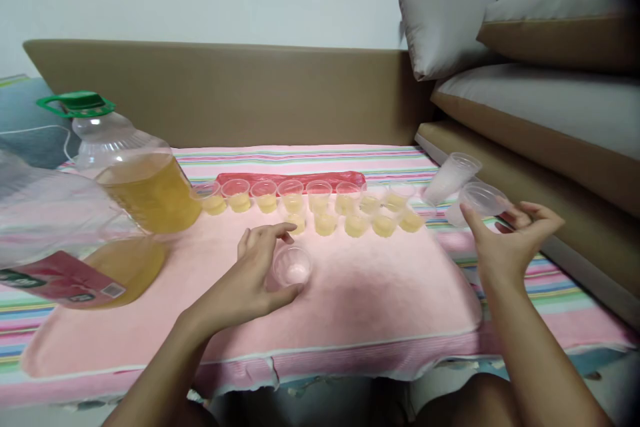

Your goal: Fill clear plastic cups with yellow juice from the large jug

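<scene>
My left hand [260, 267] is curved around a clear plastic cup [293, 268] that stands on the pink mat. Its thumb and forefinger are apart, and a gap shows between the forefinger and the rim. In my right hand [510, 233], thumb and fingers grip a clear plastic cup [483, 200], tilted, above the right side of the mat; whether more cups are nested in it I cannot tell. Beyond my hands stand two rows of clear cups with a little yellow liquid, among them a front-row cup [357, 223] and a back-row cup [237, 197].
On the left are two big bottles of yellow liquid, a green-capped one [150, 187] and a nearer one with a red label [65, 277]. A red plastic packet [290, 180] lies behind the cups. A cup stack [453, 177] leans at right, near the cushions [540, 107].
</scene>
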A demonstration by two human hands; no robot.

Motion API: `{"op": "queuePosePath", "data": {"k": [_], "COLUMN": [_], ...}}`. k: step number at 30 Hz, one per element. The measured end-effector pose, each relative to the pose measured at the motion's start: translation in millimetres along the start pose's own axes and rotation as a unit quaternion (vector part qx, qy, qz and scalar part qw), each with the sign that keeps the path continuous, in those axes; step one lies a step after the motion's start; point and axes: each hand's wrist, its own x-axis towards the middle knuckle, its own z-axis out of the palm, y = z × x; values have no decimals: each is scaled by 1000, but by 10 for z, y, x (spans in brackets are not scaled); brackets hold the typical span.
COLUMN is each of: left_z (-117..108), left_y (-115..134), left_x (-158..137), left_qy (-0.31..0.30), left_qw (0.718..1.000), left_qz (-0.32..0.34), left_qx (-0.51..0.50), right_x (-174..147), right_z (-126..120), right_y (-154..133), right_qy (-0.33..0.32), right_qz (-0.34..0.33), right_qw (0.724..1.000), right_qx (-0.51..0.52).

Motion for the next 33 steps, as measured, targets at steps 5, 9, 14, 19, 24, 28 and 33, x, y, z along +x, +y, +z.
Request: {"op": "queuePosePath", "data": {"k": [5,9,14,19,24,28,33], "left_z": [48,67,76,73,43,78,171], "left_y": [-12,-21,-17,-23,8,69,25], "left_x": [0,3,11,0,7,31,83], "left_qy": [7,6,15,16,55,155,295], "left_qw": [1000,1000,1000,1000,997,983,944], "left_qz": [5,6,15,26,53,95,94], "left_qx": [5,7,1,-1,-9,-37,-113], "right_x": [129,140,131,161,181,187,201], "right_z": [77,151,188,175,155,142,143], "right_y": [270,432,563,633,623,631,610], "right_qy": [31,23,7,-1,-21,-32,-13], "right_qz": [61,88,111,134,147,151,126], "right_qw": [997,993,989,986,985,985,990], "right_qx": [-35,-72,-95,-99,-88,-77,-59]}}
